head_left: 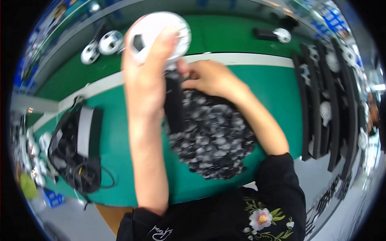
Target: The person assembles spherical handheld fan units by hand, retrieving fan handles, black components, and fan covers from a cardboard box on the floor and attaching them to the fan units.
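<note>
My left hand (144, 80) is raised in front of me, closed around a round white head (150, 30) with black patches, like a small football. A black handle-like bar (173, 104) hangs below the white head. Motion blurs both the hand and this piece. Beside the bar, my right hand (213, 78) has its fingers curled at the far edge of a heap of small, dark, flake-like pieces (213, 140). What those fingers hold, if anything, cannot be made out. The heap lies on the green tabletop (116, 160) between my arms.
A black device (76, 148) with a cable stands at the left. Beyond the white ledge (257, 59) lie similar ball-headed pieces (110, 42) at the far left and another ball-headed piece (282, 35) at the far right. Black racks (317, 116) holding white pieces line the right side.
</note>
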The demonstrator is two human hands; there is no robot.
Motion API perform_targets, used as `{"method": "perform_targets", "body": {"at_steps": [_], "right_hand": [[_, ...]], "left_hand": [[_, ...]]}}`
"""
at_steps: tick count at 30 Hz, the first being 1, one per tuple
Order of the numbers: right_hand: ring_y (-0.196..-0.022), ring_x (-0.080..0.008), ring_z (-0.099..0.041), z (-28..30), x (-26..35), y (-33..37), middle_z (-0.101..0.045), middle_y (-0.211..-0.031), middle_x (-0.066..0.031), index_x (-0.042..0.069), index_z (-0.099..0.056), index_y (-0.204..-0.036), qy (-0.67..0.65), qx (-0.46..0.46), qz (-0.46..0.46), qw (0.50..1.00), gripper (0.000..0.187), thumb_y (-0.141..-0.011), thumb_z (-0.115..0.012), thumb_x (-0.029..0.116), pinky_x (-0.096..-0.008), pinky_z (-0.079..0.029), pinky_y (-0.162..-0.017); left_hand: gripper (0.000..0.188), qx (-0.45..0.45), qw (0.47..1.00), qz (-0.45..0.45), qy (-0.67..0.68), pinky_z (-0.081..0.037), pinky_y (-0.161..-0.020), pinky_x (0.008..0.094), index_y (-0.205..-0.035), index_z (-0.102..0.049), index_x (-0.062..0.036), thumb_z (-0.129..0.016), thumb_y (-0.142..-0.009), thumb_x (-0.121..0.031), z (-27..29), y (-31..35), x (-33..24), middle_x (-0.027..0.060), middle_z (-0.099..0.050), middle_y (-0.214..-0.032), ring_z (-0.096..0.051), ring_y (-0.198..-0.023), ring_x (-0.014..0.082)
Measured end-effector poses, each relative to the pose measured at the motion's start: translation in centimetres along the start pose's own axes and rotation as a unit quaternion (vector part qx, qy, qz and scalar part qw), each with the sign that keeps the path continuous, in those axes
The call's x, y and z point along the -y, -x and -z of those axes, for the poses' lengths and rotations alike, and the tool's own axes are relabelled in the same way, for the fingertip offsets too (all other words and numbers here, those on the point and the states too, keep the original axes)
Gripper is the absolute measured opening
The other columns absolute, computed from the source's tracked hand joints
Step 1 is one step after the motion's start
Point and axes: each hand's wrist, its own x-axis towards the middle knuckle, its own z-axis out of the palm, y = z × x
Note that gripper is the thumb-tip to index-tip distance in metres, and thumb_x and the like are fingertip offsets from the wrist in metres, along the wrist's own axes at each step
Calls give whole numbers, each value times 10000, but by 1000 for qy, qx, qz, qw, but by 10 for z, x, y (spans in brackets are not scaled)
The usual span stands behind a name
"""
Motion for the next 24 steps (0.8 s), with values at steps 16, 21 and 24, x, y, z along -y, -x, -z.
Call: {"method": "perform_targets", "body": {"at_steps": [16, 21, 24], "right_hand": [[-566, -209, -561, 48, 31, 26, -646, -737, -99, -19, -648, -787, -297, -365, 206, 858, 97, -725, -607, 44, -296, -444, -529], [-559, -187, -548, 47, 40, 28, -635, -718, -78, 4, -642, -798, -211, -505, 295, 783, 87, -723, -633, 48, -271, -439, -529], [-554, -173, -540, 44, 39, 24, -628, -701, -65, 19, -638, -807, -151, -550, 354, 741, 92, -722, -647, 54, -258, -437, -532]], "left_hand": [[452, -25, 987, 28, -155, -460, -494, 250, -1248, -453, -45, -417, -883, -309, 5, -7, 19, 123, -553, -1099, -549, -871, 175], [396, 12, 971, -6, -238, -450, -554, 243, -1170, -511, -33, -393, -897, -294, 4, -4, 18, 115, -563, -1035, -534, -853, 160], [373, 22, 973, -4, -229, -450, -604, 244, -1126, -536, -23, -380, -906, -280, -2, 1, 14, 112, -567, -1001, -529, -853, 159]]}}
